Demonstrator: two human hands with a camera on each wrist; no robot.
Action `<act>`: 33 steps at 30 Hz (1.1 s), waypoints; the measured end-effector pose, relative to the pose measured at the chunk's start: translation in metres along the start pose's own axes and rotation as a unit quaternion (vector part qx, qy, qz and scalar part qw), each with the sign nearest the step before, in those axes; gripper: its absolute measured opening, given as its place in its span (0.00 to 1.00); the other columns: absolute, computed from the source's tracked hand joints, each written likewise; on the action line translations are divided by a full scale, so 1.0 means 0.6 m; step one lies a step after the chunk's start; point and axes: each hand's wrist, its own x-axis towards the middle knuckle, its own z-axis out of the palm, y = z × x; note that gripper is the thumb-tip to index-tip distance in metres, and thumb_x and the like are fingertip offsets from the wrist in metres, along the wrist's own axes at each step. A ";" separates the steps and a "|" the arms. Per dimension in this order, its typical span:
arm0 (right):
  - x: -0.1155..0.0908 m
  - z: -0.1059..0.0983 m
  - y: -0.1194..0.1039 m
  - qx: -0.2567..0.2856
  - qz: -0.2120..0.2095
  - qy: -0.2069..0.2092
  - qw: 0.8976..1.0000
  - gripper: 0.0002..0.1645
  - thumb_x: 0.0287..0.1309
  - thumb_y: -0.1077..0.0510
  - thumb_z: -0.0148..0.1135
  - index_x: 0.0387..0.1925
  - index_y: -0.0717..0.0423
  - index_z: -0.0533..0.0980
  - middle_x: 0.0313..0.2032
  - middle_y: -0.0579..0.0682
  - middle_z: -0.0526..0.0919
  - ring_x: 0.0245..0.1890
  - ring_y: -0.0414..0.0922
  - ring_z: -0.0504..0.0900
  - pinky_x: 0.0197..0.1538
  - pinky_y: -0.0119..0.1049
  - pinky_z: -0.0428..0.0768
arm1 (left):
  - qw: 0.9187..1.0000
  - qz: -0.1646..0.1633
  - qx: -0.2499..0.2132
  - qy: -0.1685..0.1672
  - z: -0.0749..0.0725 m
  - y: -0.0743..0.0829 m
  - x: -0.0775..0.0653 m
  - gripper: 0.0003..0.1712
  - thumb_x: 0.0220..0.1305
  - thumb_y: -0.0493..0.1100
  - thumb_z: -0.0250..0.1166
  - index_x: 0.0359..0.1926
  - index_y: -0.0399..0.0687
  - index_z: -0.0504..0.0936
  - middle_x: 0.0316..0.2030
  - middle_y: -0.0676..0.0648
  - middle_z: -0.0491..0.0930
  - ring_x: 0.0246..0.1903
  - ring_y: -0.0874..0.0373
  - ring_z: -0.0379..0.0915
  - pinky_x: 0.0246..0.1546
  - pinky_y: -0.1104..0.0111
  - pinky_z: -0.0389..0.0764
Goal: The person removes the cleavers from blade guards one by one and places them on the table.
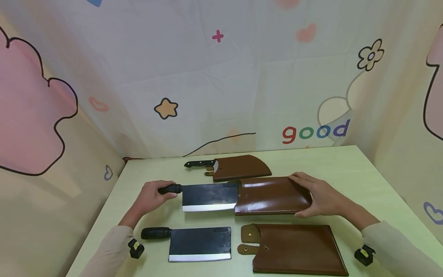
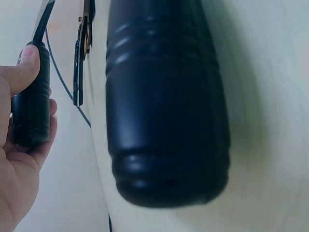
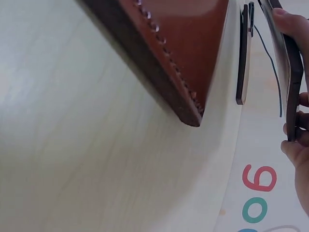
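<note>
Gripping black-handled cleaver (image 1: 209, 197), clasping brown sheath (image 1: 270, 196), hands (image 1: 151, 196) (image 1: 321, 196) curled

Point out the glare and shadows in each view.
Head: bright glare along the top of the raised brown sheath; left wrist: dull sheen on the near black handle, shadow on the table to its right; right wrist: small glints on the lower sheath, soft shadow below.

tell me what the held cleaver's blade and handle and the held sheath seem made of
Blade: probably steel, dark with a bright silvery edge strip. Handle: perhaps plastic, smooth and black with ringed ridges. Sheath: likely leather, possibly imitation; glossy brown with bright highlights.
</note>
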 end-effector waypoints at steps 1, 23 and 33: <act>-0.001 0.000 0.001 -0.002 0.000 0.001 1.000 0.68 0.30 0.33 0.86 0.71 0.60 0.68 0.67 0.60 0.71 0.62 0.59 0.77 0.55 0.55 0.81 | 1.000 -0.001 0.000 0.001 -0.001 -0.001 -0.001 0.24 0.60 0.48 0.76 0.55 0.43 0.87 0.50 0.43 0.87 0.47 0.48 0.84 0.46 0.54 0.79; -0.036 0.008 0.027 -0.014 0.042 -0.029 0.999 0.70 0.34 0.22 0.79 0.70 0.62 0.68 0.67 0.62 0.71 0.61 0.61 0.77 0.53 0.59 0.81 | 0.999 -0.040 0.019 -0.033 0.001 -0.032 -0.021 0.25 0.62 0.48 0.75 0.56 0.41 0.86 0.51 0.41 0.86 0.45 0.49 0.80 0.44 0.56 0.77; -0.040 0.004 0.037 -0.013 0.062 -0.057 0.996 0.69 0.35 0.21 0.76 0.71 0.59 0.67 0.68 0.61 0.70 0.62 0.61 0.76 0.55 0.60 0.80 | 0.999 -0.026 0.022 -0.042 0.008 -0.038 -0.025 0.24 0.62 0.46 0.74 0.56 0.40 0.86 0.51 0.40 0.86 0.47 0.47 0.82 0.44 0.56 0.77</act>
